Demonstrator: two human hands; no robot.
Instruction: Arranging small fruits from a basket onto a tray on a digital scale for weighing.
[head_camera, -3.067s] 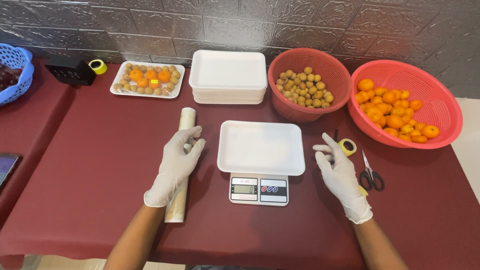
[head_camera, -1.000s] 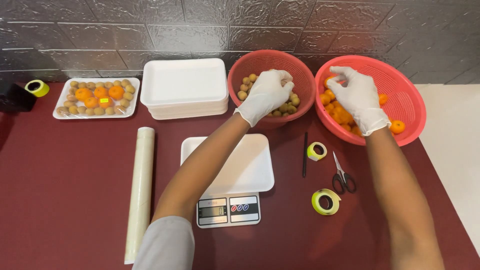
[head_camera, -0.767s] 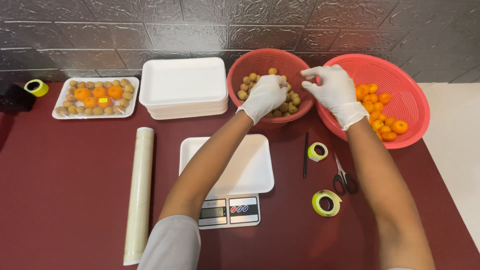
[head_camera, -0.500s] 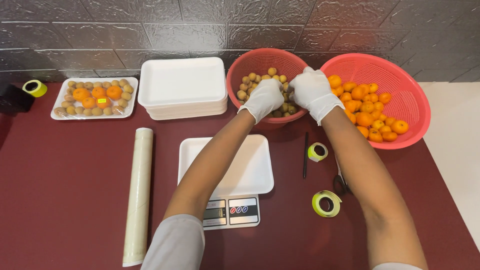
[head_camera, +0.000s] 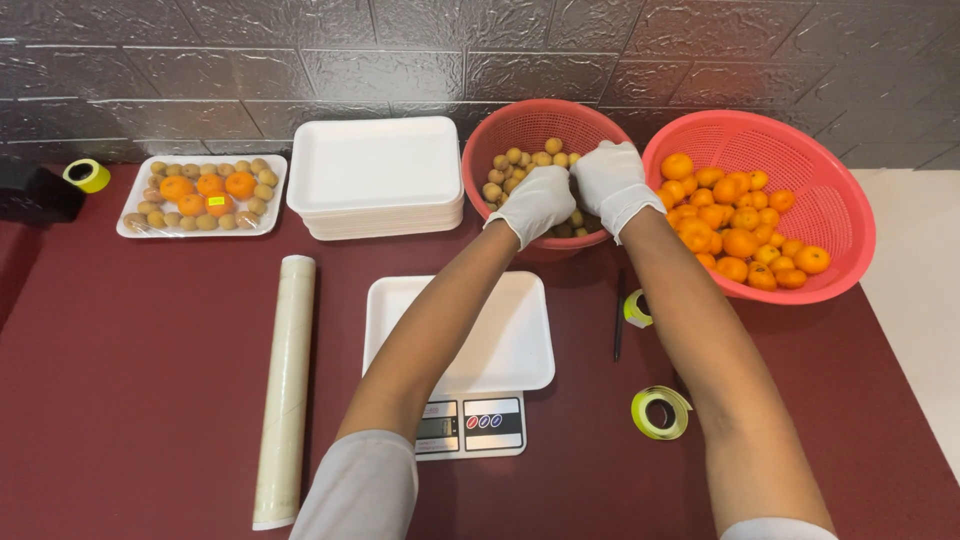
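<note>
- Small brown fruits (head_camera: 520, 165) fill the red basket (head_camera: 520, 118) at the back of the table, just left of a second, larger red basket (head_camera: 830, 215) that holds oranges (head_camera: 735, 215).
- Both gloved hands are down in the brown-fruit basket, side by side and nearly touching.
- Left hand (head_camera: 540, 200) lies over the fruits with its fingers curled down among them; whether it has any fruit gripped cannot be told.
- Right hand (head_camera: 610, 180) is cupped on the fruits just beside it, fingers bent inward; what it holds, if anything, is hidden.
- White foam tray (head_camera: 460, 330) sits empty on a small kitchen scale (head_camera: 470, 425), near the front of the table, under the left forearm.
- Stack of the same white trays (head_camera: 375, 175) stands just left of the brown-fruit basket.
- Filled tray (head_camera: 205, 193) of brown fruits and oranges, wrapped in film, lies farther left.
- Roll of cling film (head_camera: 285, 385) lies lengthwise left of the scale.
- Two rolls of yellow stickers lie right of the scale: one (head_camera: 660, 410) near the front, the other (head_camera: 636, 308) partly hidden by the right forearm, with a dark pen (head_camera: 618, 330) beside it.
- Another yellow roll (head_camera: 87, 175) sits at the far left by a black box (head_camera: 35, 195).
- Dark red cloth (head_camera: 130, 400) covers the table.
</note>
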